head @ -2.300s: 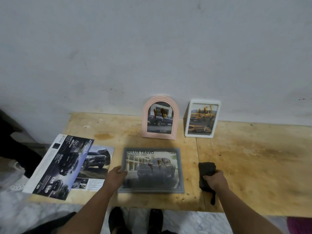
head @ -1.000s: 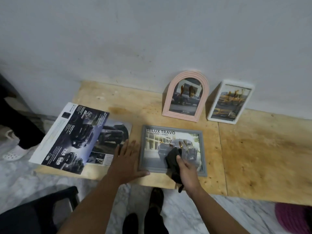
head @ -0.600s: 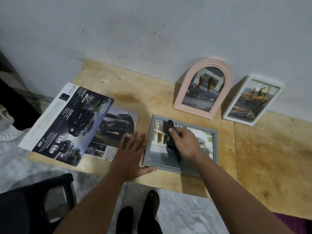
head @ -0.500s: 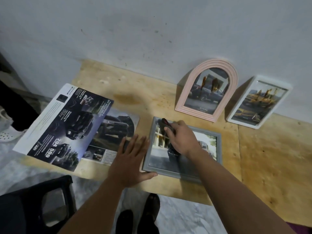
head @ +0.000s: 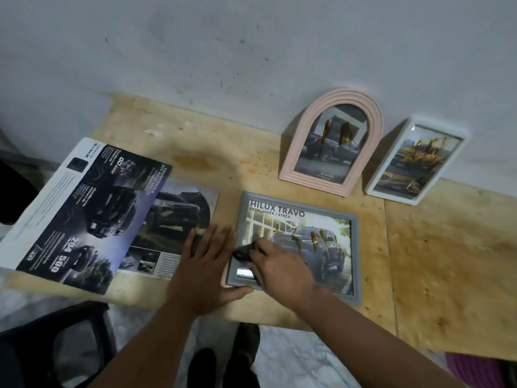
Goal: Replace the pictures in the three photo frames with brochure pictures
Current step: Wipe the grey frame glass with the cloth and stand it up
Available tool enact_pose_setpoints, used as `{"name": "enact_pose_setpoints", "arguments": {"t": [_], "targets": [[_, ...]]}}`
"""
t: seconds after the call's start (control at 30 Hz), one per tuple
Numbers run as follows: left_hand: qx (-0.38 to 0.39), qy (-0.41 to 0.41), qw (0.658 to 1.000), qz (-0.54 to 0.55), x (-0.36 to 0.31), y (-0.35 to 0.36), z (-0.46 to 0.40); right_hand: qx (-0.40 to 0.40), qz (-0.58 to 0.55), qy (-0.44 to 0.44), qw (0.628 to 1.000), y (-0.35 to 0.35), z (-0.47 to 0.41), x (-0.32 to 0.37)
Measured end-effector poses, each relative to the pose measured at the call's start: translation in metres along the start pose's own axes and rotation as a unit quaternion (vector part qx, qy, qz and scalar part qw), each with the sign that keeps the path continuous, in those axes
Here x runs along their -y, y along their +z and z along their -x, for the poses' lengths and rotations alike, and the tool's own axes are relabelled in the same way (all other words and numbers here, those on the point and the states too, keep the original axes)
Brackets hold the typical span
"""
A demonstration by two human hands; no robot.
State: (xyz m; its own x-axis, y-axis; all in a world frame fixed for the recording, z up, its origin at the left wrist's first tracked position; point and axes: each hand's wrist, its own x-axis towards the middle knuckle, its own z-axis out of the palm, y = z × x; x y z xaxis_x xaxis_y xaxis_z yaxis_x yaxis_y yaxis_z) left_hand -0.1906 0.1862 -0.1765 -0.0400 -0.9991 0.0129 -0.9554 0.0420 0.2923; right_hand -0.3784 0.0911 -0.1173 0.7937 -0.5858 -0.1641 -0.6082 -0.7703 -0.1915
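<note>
the grey frame (head: 296, 249) lies flat on the wooden table (head: 447, 261) – a truck picture is shown under its glass. a dark cloth (head: 244, 252) is pinched against the glass by the right hand (head: 279, 268); the left hand (head: 205, 268) is spread flat, fingers wide, at the frame's left edge. a pink arched frame (head: 331, 141) and a white frame (head: 418, 161) are leaned on the wall, brochures (head: 84, 208) at left.

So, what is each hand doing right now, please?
Left hand: open, flat on the table, thumb against the grey frame.
Right hand: closed on a dark cloth.
</note>
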Motion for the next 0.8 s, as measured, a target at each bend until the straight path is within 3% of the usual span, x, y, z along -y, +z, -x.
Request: {"name": "enact_pose_setpoints", "arguments": {"t": [0.13,0.2,0.27,0.33,0.43,0.5,0.67,0.8], "targets": [[-0.008,0.001,1.000,0.004,-0.001,-0.002,0.000,0.094,-0.196,0.067,0.974,-0.031,-0.004,-0.009],[-0.010,-0.003,1.000,0.005,-0.002,-0.003,0.000,0.029,-0.265,0.129,0.955,-0.050,-0.022,-0.026],[-0.008,-0.004,1.000,-0.002,-0.002,-0.003,-0.001,-0.080,-0.230,0.165,0.956,-0.057,-0.043,-0.044],[-0.003,-0.002,1.000,-0.012,-0.003,-0.003,-0.001,-0.116,-0.162,0.171,0.965,-0.048,-0.057,-0.054],[-0.004,-0.002,1.000,-0.017,-0.003,-0.002,-0.002,-0.057,-0.044,0.117,0.991,-0.010,-0.057,-0.048],[-0.003,0.000,1.000,-0.018,-0.002,-0.002,-0.002,-0.060,-0.028,0.075,0.995,0.007,-0.043,-0.036],[0.000,0.006,1.000,-0.015,-0.001,-0.001,-0.001,-0.030,-0.104,-0.001,0.994,0.010,0.009,-0.005],[-0.006,0.007,1.000,-0.012,-0.001,-0.002,-0.001,0.076,-0.263,0.042,0.961,-0.018,0.014,-0.005]]}}
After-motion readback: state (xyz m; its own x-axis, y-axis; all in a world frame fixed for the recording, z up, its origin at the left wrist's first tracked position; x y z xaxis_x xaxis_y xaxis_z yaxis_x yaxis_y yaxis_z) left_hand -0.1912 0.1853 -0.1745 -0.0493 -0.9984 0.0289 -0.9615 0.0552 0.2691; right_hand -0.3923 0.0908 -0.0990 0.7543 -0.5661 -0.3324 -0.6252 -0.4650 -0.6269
